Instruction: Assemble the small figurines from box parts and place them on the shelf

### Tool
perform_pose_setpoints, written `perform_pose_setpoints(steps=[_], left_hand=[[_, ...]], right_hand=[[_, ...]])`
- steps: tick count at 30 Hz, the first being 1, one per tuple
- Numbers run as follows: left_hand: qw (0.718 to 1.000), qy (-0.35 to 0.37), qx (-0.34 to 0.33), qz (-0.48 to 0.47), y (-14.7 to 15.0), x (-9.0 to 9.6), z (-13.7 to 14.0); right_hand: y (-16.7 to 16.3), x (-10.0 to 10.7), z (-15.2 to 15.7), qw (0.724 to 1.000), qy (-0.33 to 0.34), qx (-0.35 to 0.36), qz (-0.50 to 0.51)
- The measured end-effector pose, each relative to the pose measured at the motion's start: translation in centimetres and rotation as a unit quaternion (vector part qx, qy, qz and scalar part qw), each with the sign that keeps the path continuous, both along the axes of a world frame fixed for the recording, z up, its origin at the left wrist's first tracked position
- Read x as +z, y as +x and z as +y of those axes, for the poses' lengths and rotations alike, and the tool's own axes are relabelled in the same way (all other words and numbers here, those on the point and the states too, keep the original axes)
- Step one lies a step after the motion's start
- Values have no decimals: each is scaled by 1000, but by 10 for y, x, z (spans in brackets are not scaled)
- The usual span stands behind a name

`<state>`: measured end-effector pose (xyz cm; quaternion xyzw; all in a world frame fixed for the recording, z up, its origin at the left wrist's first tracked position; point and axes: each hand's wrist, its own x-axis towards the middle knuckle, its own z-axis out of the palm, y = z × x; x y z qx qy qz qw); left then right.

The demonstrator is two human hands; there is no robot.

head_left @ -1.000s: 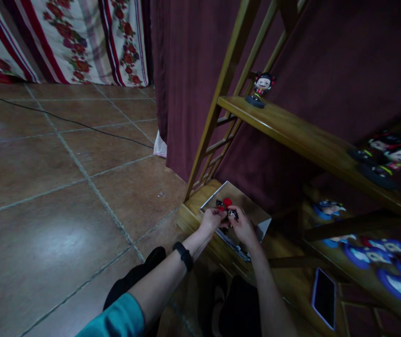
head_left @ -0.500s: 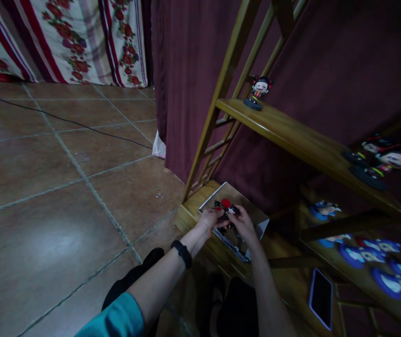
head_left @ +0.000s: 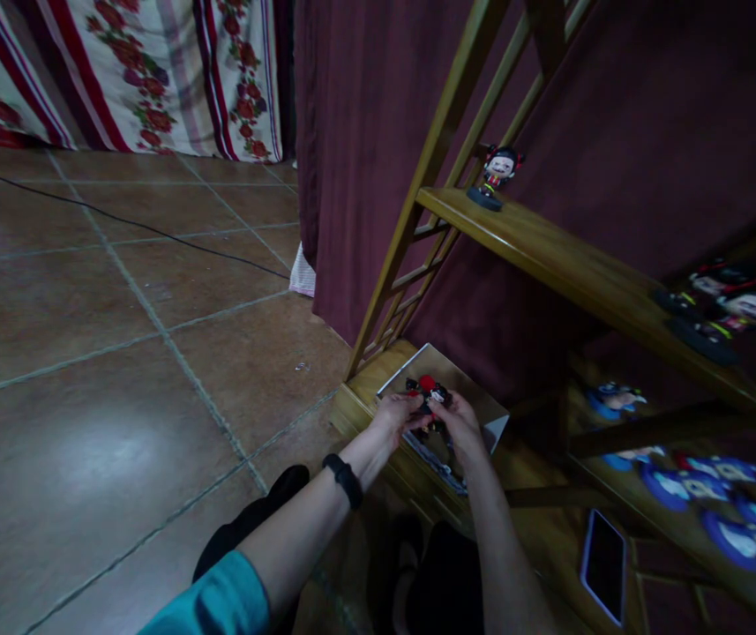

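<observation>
Both my hands meet over an open box on the lowest shelf. Between them is a small black and red figurine. My left hand, with a black band on its wrist, has its fingers closed around the figurine's left side. My right hand pinches the right side of it, near the dark-haired head. More dark and red pieces lie in the box under my hands, partly hidden and too small to make out.
Another figurine stands on the upper wooden shelf, with two more at its right end. Several blue-based figurines fill a shelf at lower right. A phone lies near them. A black cable crosses the tiled floor.
The view has shifted slightly, so the shelf sits a little further right. My hands stay over the box, with the figurine turned only a little between them.
</observation>
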<state>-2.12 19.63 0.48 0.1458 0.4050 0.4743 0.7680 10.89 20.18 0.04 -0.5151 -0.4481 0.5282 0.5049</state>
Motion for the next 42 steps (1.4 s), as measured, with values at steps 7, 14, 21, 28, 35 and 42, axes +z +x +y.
perform_pose_setpoints(steps=[7,14,21,28,35,42], left_hand=[[998,25,53,15,6,-2,-5],[993,42,110,1,15,2,-14],[987,40,157,-18,26,-2,-17],[984,61,168,15,29,-9,-16],[996,46,77,23,9,-3,-22],[999,0,33,-10,-7,-3,-43]], right_hand=[[-6,0,0,1000,2,-26,11],[-10,0,-2,999,5,-37,22],[-13,-6,-3,998,10,-51,34],[-18,-13,-5,997,18,-65,30],[-19,-6,-15,997,53,-60,15],[-15,-8,-48,999,16,-37,36]])
